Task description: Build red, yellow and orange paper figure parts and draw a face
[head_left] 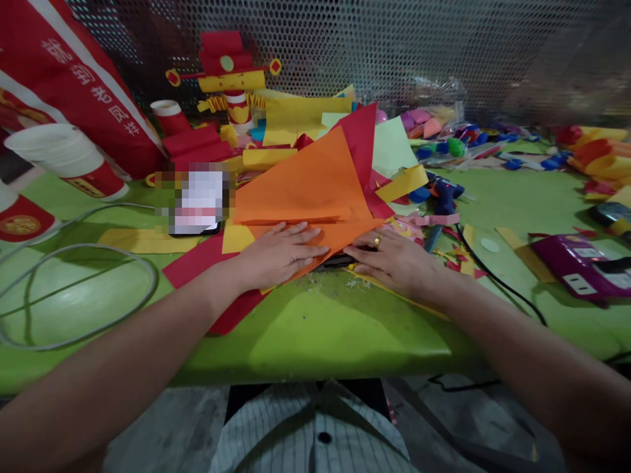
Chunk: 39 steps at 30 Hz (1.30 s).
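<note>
A large sheet of orange paper (300, 184) lies folded in front of me, with a crease running across its near part. My left hand (283, 253) rests flat on the near flap, fingers stretched out. At the right edge of the sheet is my right hand (394, 259), a gold ring on one finger; its fingers are bent together on the paper's edge. Below that edge a dark object (338, 261) shows in part, its kind hidden. Red paper (241, 312) and yellow paper (236, 236) stick out from under the orange sheet.
Left are a phone (200, 200), stacked paper cups (69, 161) and a looped white cable (152, 276). Behind stands a red-and-yellow paper figure (231, 79). To the right lie a blue glue gun (446, 194), paper scraps and a purple power socket box (582, 263). A perforated screen (345, 39) closes off the back.
</note>
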Each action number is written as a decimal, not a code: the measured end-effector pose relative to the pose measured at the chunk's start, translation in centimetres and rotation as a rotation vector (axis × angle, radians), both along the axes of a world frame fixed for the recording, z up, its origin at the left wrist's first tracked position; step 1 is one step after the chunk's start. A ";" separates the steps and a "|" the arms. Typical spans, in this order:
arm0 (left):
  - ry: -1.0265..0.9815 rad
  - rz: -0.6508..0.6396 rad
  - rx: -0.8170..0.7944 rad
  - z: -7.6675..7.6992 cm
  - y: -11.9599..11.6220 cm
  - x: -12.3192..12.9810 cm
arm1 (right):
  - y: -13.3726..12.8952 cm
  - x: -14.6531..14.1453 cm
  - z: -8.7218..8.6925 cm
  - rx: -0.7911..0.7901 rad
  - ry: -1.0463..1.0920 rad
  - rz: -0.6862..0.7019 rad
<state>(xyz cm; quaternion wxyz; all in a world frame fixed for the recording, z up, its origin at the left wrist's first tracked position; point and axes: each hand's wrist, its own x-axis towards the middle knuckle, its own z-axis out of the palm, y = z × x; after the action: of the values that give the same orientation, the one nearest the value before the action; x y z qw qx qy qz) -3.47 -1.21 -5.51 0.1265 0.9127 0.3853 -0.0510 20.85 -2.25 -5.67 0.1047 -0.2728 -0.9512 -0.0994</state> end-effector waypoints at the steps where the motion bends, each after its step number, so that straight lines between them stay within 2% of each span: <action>1: -0.001 -0.010 0.012 -0.1 0.0 0.0 | 0.0 -0.1 0.0 0.005 0.001 0.007; 9: 0.049 -0.024 0.029 0.1 0.0 0.0 | -0.1 0.0 0.0 -0.002 -0.008 0.023; 15: 0.016 -0.005 0.036 0.1 -0.1 0.2 | -0.1 -0.8 0.1 0.052 -0.039 0.008; 22: 0.008 -0.018 0.034 -0.1 -0.1 0.1 | 0.0 -0.4 0.4 -0.009 -0.039 0.039; 26: -0.038 0.002 0.010 -0.2 -0.1 0.2 | -0.1 -0.4 0.3 0.009 0.000 0.037; 29: -0.137 0.022 -0.051 0.6 -0.2 -0.2 | 0.0 -0.5 0.2 0.015 0.005 0.040; 32: -0.223 -0.010 -0.095 2.1 -0.2 -1.2 | 0.2 -0.5 0.2 0.000 -0.005 0.032; 35: -0.081 -0.051 -0.162 3.1 -0.1 -2.2 | 0.4 -0.3 0.0 -0.001 0.003 0.024; 39: 0.071 -0.032 -0.198 2.8 0.1 -2.7 | 0.6 -0.2 -0.1 0.011 0.020 0.027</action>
<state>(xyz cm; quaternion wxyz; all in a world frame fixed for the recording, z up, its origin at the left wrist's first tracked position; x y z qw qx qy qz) -6.21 -1.07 -2.70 0.2014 0.8994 0.3679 -0.1230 20.62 -1.65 -5.78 0.1172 -0.2604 -0.9531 -0.1005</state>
